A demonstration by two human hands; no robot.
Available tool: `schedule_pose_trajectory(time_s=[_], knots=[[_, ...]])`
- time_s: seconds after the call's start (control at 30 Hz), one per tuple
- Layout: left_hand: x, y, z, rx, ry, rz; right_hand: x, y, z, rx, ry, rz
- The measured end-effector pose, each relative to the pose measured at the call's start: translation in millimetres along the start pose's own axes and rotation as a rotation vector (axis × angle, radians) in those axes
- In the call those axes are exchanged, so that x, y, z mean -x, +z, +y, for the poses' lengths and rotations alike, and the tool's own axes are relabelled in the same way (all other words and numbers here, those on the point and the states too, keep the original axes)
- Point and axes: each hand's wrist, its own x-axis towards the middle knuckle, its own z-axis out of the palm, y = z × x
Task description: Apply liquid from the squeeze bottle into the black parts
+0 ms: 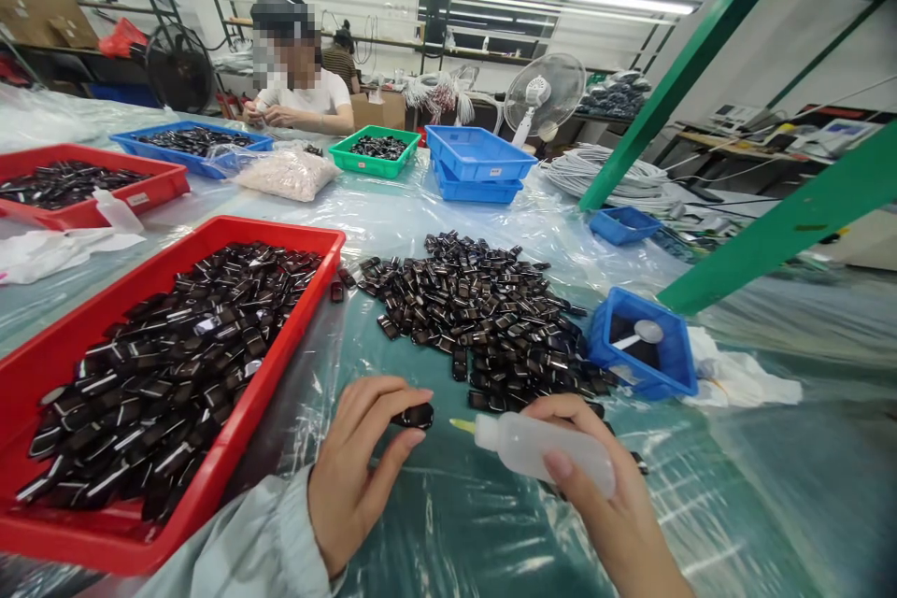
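Note:
Between the thumb and fingers of my left hand [361, 458] is a small glossy black plastic piece [415, 416]. My right hand [609, 486] is wrapped round a white squeeze bottle [543, 448], tilted sideways. Its yellowish nozzle tip [462, 426] points at the black piece, with a small gap between them. Just beyond my hands spreads a loose pile of similar black pieces [483, 308]. To the left stands a long red tray [277, 383] holding many more of them.
At the right, a small blue bin [637, 378] holds dark material and a spoon [641, 334], beside white cloth [743, 374]. Stacked blue trays [483, 168], a green tray [382, 166] and a bag of pale bits [287, 173] stand farther back. A co-worker [301, 93] sits opposite. Green posts [785, 215] slant at right.

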Motion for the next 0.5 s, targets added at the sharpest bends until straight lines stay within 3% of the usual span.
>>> schedule_pose_trajectory(time_s=[0.1, 0.3, 0.5], knots=[[1.3, 0.3, 1.9, 0.005, 0.013, -0.019, -0.1, -0.1, -0.6, -0.012, 0.014, -0.033], [1.7, -1.8, 3.8, -0.015, 0.044, -0.027, 4.1, 12.3, -16.5, -0.071, 0.095, 0.079], [9.7, 6.0, 6.7, 0.0, 0.031, 0.009, 5.4, 7.1, -13.9, 0.032, 0.119, 0.048]])
